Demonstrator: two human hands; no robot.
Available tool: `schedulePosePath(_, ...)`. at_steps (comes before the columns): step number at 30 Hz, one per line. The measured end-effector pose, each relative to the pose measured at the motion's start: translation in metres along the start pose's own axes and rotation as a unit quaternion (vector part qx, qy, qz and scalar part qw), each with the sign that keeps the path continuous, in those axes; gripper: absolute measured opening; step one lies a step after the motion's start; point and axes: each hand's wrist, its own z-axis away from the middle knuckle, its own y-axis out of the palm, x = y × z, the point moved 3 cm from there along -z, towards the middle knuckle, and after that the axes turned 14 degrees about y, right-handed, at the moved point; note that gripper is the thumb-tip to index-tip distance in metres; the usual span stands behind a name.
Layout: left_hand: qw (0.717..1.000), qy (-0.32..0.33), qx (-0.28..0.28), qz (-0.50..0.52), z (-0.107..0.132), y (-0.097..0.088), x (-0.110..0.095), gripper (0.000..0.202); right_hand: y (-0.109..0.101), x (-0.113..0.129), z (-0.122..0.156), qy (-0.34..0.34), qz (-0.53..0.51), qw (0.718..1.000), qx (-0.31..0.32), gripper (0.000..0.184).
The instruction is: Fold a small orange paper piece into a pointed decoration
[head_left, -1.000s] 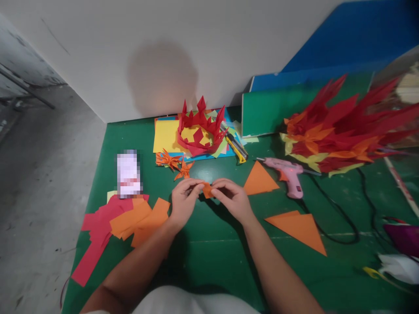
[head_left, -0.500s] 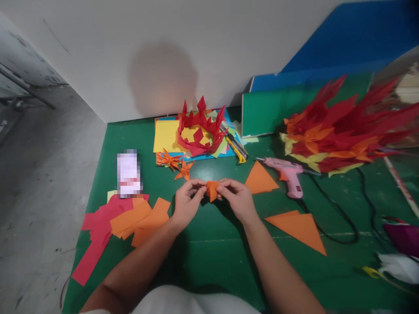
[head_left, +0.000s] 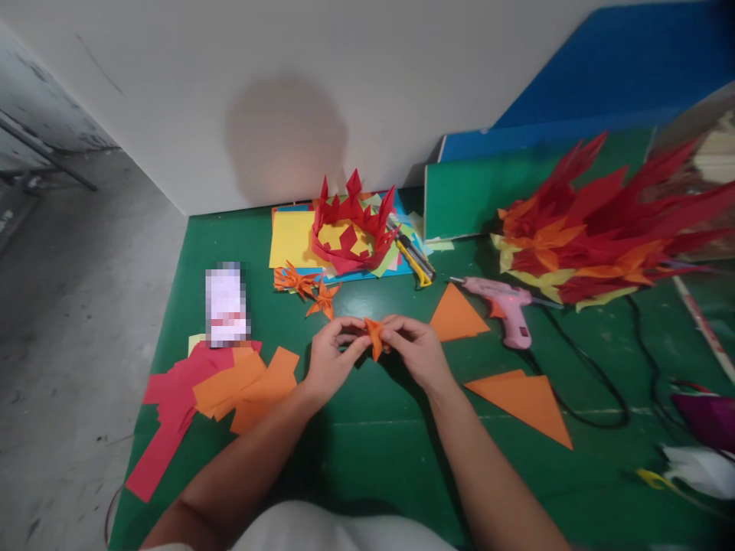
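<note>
A small folded piece of orange paper is pinched between both hands above the green table. My left hand grips its left side with thumb and fingertips. On its right side, my right hand holds it the same way. Just beyond my left hand lie orange paper flowers. A folded orange paper triangle lies to the right of my right hand, with another orange triangle closer to me. The underside of the folded piece is hidden.
A red paper crown sits on coloured sheets near a yellow utility knife. Right of it are a pink glue gun with a black cord and a red-orange paper flame-like cluster. Paper strips and a blurred-out phone lie left.
The orange paper between my fingers has gone from a squarish fold to a narrower, pointed shape. My left fingertips have shifted slightly right; everything else has stayed in place.
</note>
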Motion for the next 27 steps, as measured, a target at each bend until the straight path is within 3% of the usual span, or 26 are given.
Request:
schedulePosePath(3, 1.0, 0.002, 0.004, -0.004, -0.0007, -0.0003, 0.0003, 0.027, 0.0011, 0.0003, 0.0006, -0.007, 0.023, 1.0, -0.005, 0.023)
schedulePosePath(12, 1.0, -0.015, -0.004, -0.015, 0.0001, 0.0, 0.0023, 0.023, -0.0064, -0.0051, 0.0, -0.026, 0.031, 0.994, -0.103, 0.018)
schedulePosePath(27, 0.998, -0.028, -0.009, -0.06, 0.0019, -0.0008, 0.0021, 0.022, 0.0009, 0.001, 0.004, -0.071, 0.137, 0.982, -0.106, 0.011)
